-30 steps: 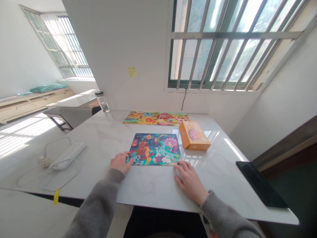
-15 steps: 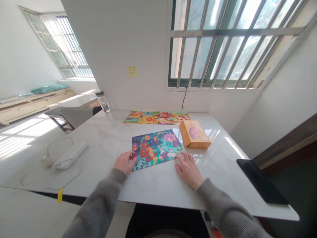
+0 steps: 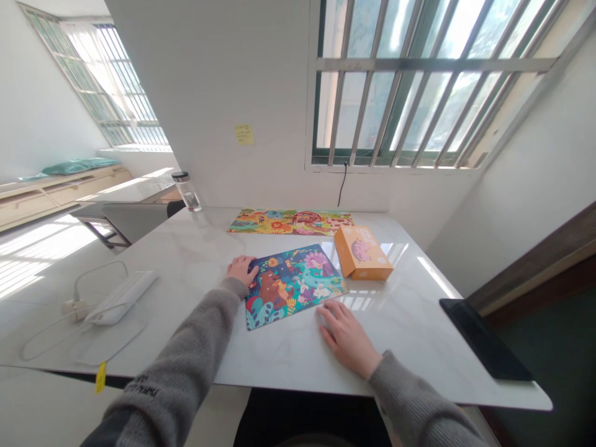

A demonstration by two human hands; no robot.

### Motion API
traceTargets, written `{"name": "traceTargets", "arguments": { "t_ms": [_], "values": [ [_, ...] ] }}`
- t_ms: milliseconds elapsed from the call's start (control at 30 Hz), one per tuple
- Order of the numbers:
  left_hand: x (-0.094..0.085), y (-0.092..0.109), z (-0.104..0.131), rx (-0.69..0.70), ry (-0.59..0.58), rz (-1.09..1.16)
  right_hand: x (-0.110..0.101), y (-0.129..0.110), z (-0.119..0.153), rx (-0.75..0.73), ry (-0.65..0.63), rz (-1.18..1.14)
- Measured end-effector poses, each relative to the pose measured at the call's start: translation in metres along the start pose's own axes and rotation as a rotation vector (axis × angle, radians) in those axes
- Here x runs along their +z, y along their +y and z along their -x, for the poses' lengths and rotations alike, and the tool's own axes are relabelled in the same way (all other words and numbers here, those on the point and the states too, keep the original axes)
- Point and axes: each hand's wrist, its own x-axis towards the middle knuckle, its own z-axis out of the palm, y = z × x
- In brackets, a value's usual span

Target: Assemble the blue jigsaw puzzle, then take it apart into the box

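A dark blue jigsaw puzzle [image 3: 295,282] with cartoon animals lies flat and slightly turned in front of me. At its upper left edge rests my left hand [image 3: 241,271], fingers stretched out and touching the border. My right hand [image 3: 347,334] lies on the table just below the puzzle's lower right edge, fingers loosely apart and holding nothing. Beyond them is a long farm-and-animal puzzle [image 3: 288,222] against the wall side. An orange box [image 3: 365,253] with a pink picture sits to the right, near the dark puzzle's corner.
On the white marbled table [image 3: 279,360], a power strip [image 3: 121,298] with looping white cables lies at left. A clear bottle [image 3: 187,192] with a dark lid stands at the back left. A black tablet-like slab [image 3: 484,340] lies along the right edge.
My left hand has moved up along the puzzle's left side. The right hand has drawn back slightly from the lower right edge. The view has shifted slightly.
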Motion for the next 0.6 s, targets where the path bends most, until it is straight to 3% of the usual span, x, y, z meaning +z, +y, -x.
{"name": "traceTargets", "arguments": {
  "t_ms": [333, 600],
  "values": [
    [-0.024, 0.009, 0.086, -0.092, -0.004, -0.075, 0.011, 0.014, -0.023, 0.063, 0.054, 0.04],
    [-0.029, 0.039, 0.132, -0.075, 0.024, -0.074, 0.029, 0.049, -0.073, 0.116, 0.044, 0.031]
  ]
}}
